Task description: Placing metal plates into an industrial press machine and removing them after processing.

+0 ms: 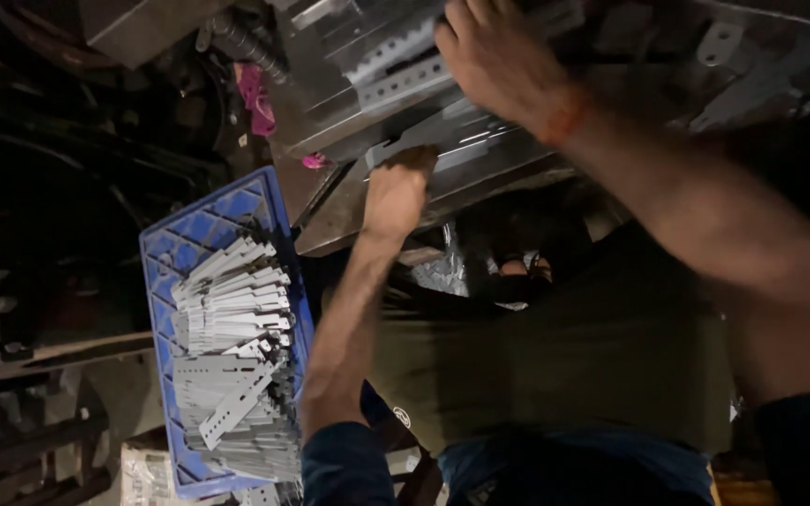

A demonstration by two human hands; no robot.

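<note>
My left hand (396, 187) is closed at the front edge of a metal work plate (480, 159), fingers curled against a flat metal strip there. My right hand (494, 56) reaches farther up and rests, fingers bent, on perforated metal strips (396, 70) lying on the machine bed; an orange thread circles its wrist. Whether either hand truly grips a strip is hidden by the fingers. A blue plastic crate (194, 234) at my left holds several stacked perforated metal strips (232, 347).
A dark corrugated hose (246, 42) and a pink object (255, 98) sit at the machine's upper left. Dark machine parts fill the left side. My lap in olive cloth (564, 365) lies below the bed. A metal bracket (719, 42) is at upper right.
</note>
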